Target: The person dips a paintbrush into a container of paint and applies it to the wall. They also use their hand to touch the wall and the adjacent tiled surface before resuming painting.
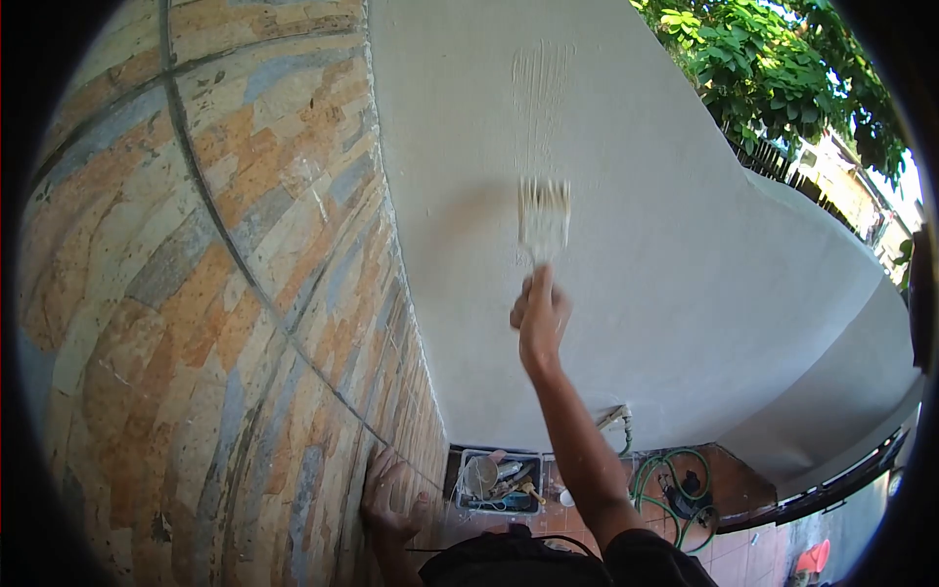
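Note:
My right hand point(541, 318) is closed around the handle of a wide paintbrush point(544, 217), its bristles up against the white wall point(646, 264). Above the brush, fresh streaks of thick paint point(543, 93) run up the wall. Low on the left, my left hand point(388, 499) rests against the stone-tiled wall point(264, 293) with its fingers stretched out and nothing held. The lower part of the brush handle is hidden inside my right hand.
A tray of tools point(501, 481) stands on the floor at the wall's foot. Beside it are a tap point(618, 418) and a coiled green hose point(646, 479). Leafy branches point(753, 68) hang beyond the wall's top edge. A red object point(812, 558) lies at lower right.

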`<state>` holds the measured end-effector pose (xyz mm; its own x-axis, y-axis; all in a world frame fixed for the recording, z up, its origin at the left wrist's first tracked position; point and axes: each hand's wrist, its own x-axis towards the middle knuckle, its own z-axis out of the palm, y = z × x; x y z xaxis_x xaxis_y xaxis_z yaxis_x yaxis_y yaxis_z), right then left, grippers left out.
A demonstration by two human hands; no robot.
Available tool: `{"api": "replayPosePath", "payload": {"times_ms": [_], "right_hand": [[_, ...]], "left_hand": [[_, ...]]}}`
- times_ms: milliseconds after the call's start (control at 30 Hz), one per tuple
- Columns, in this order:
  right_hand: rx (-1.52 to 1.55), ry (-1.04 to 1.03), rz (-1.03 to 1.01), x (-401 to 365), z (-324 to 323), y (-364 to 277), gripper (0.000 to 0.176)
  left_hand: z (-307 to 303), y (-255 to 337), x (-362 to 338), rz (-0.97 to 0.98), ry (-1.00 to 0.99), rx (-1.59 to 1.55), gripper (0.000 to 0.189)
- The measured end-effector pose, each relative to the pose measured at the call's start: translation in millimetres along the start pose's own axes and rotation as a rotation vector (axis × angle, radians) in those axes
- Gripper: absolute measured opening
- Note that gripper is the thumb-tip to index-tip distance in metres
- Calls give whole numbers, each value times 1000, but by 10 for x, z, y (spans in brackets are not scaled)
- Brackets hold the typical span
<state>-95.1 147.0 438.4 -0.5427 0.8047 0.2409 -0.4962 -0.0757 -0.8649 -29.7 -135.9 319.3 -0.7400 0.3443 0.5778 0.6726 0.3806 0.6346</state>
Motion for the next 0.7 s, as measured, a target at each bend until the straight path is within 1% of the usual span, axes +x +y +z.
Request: {"api": "replayPosePath", "payload": {"times_ms": [33,100,167,200,233,267,300,367,400,467,500,533,567,600,633,700], "right_hand": [[-15,-80,-89,182,161,-332,40],[-90,-117,-245,526,504,-854,40],[-75,-118,-260,835,732,-1110,41],[-78,-121,-264,848,717,-1082,41],[-83,-92,-212,868,675,-1007,45],[-86,-62,-158,869,615,-898,49],[-31,-71,-86,742,488,-711,43],[-162,18,7,523,69,-108,45],[-168,48,77,363,-167,252,47],[-307,164,224,-66,-598,908,49],[-329,186,356,-303,-824,1191,49],[-305,226,573,-485,-1089,1547,49],[-378,284,678,-658,-1351,1888,48],[-451,342,787,-816,-1518,2086,47],[-455,343,808,-898,-1537,2084,47],[-381,375,757,-794,-1460,1962,45]], "left_hand": [[15,-13,6,23,15,-3,48],[31,-22,-8,43,30,-9,48],[37,-24,-17,28,44,-20,48],[40,-35,-19,29,48,-24,48],[41,-41,-24,26,44,-17,49],[38,-44,-32,23,36,-8,49],[29,-49,-28,28,37,-7,49],[24,-56,-21,55,31,-6,48],[10,-54,-26,54,25,-8,48],[6,-37,-15,39,11,-29,47],[6,-32,-20,31,6,-28,47],[8,-42,-12,41,6,-46,45],[-4,-53,-13,47,4,-60,44],[-17,-61,-22,34,-8,-51,44],[-20,-63,-27,46,-10,-43,44],[3,-54,11,52,-12,-37,44]]}}
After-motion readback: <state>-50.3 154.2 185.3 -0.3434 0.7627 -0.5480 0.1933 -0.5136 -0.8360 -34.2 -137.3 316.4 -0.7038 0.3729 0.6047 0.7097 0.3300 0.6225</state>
